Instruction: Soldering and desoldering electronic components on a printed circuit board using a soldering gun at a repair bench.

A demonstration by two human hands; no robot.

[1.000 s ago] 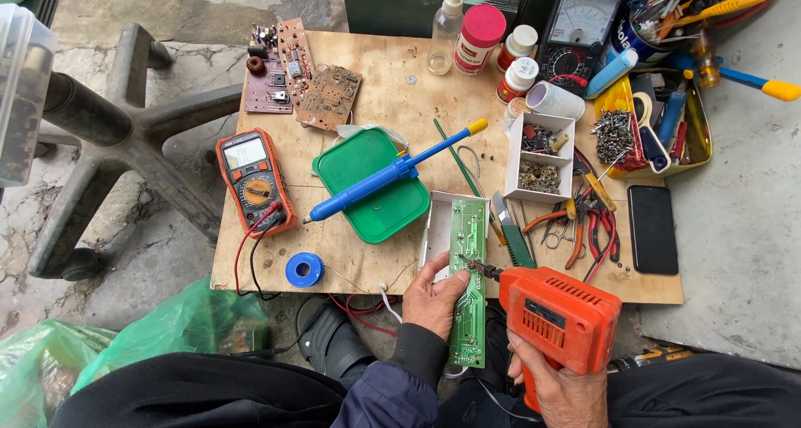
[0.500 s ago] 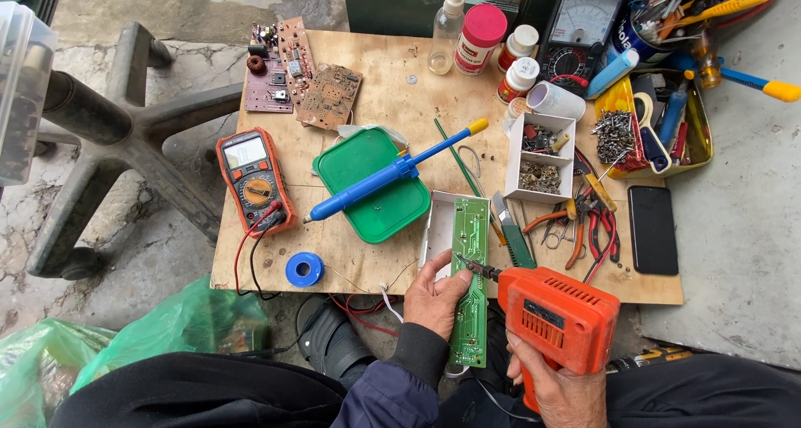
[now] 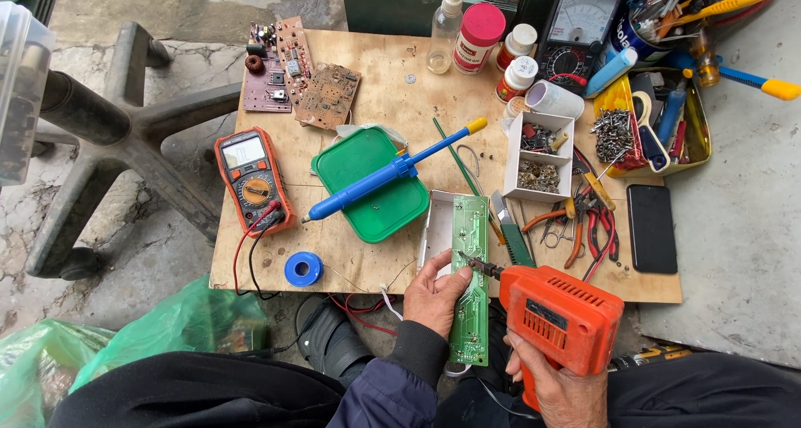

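Little has shifted since a second ago: the orange power drill (image 3: pixel 561 321) stays gripped in the right hand (image 3: pixel 557 385), its bit still touching the long green circuit board (image 3: pixel 470 282), and the left hand (image 3: pixel 434 297) keeps its grip closed on that board's left edge. From left to right on the plywood surface (image 3: pixel 384 103): an orange multimeter (image 3: pixel 252 180) with red and black leads lies at the left edge, two brown circuit boards (image 3: pixel 302 73) above it, and a blue spool of solder (image 3: pixel 303 269) sits near the front edge. A green plastic lid (image 3: pixel 377 184) lies mid-surface with a blue soldering iron (image 3: pixel 388 172) slanted across it. The green board juts off the front edge toward the person's lap, its far end resting in a white open housing (image 3: pixel 437 224). Behind stand a clear bottle (image 3: pixel 443 34) and a red-capped jar (image 3: pixel 478 37). A white two-compartment box (image 3: pixel 539 154) holds small metal parts in each cell; what kind, I cannot tell. Red-handled pliers (image 3: pixel 586 224) lie beside it. At far right a yellow tray (image 3: pixel 699 128) holds screws, a cutter and other tools, and a black phone (image 3: pixel 651 229) lies face up.
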